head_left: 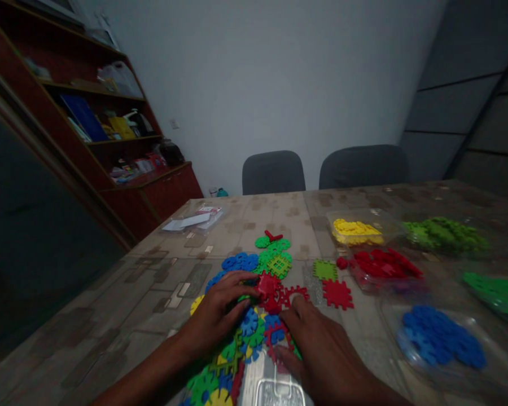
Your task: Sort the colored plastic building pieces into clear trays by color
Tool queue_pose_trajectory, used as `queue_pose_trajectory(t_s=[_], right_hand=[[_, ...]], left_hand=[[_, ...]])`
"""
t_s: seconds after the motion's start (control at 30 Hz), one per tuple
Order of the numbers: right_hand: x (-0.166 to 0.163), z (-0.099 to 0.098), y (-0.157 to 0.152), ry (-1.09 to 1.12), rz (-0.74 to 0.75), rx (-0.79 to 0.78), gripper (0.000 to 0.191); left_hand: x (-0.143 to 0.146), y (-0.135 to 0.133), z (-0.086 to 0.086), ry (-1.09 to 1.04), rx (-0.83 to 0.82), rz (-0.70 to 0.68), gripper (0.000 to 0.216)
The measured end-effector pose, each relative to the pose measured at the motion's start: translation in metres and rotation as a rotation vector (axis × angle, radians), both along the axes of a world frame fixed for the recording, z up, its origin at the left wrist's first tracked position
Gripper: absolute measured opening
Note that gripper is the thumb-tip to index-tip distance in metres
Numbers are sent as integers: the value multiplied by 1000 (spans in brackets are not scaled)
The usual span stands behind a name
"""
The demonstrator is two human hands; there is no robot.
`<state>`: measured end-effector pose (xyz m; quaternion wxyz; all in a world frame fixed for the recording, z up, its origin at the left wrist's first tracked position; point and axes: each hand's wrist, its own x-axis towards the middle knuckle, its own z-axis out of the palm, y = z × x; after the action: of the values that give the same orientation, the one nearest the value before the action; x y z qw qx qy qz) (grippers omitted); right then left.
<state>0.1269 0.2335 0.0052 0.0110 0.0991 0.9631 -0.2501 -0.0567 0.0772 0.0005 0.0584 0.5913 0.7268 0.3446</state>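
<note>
At far left, a wooden shelf unit [169, 194] is cut off by the picture's edge, its contents mostly too dim to name. White papers [190, 221] lie near the counter's [148, 304] far left corner. Next comes the left hand [224, 301], laid over the pile of plastic pieces [258, 332], fingers loosely spread and fingertips at a red piece [267, 285]; whether they grip it I cannot tell. The pile mixes blue, green, yellow and red, runs out of the picture below and is partly covered by both hands, so its pieces cannot be counted. One clear tray [279, 392] is cut off at the bottom edge. Two grey chairs [274, 172] stand behind. The right hand [322, 341] has its fingers bent and partly open over red pieces at the pile's right side; its hold is unclear. Just beyond lie two loose squares, one lime [325, 269], one red [337, 294]. Farthest right are five clear containers: yellow [358, 231], red [385, 265], blue [442, 335], lime [444, 234], and green [497, 294], cut by the right edge.
</note>
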Motion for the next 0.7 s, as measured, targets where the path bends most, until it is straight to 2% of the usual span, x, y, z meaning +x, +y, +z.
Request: queue_pose_trajectory(t_s=[0.13, 0.33, 0.5, 0.7], right_hand=[[-10, -6, 1, 39, -13, -7, 32], [2, -2, 27, 68, -36, -125, 9], [3, 13, 40, 48, -90, -90, 16], [-23, 22, 29, 53, -86, -18, 20]], left_hand=[[-3, -2, -5, 18, -20, -11, 24], [-1, 1, -4, -34, -23, -44, 25], [2, 3, 2, -109, 17, -141, 23], [-6, 1, 2, -82, 121, 21, 26]])
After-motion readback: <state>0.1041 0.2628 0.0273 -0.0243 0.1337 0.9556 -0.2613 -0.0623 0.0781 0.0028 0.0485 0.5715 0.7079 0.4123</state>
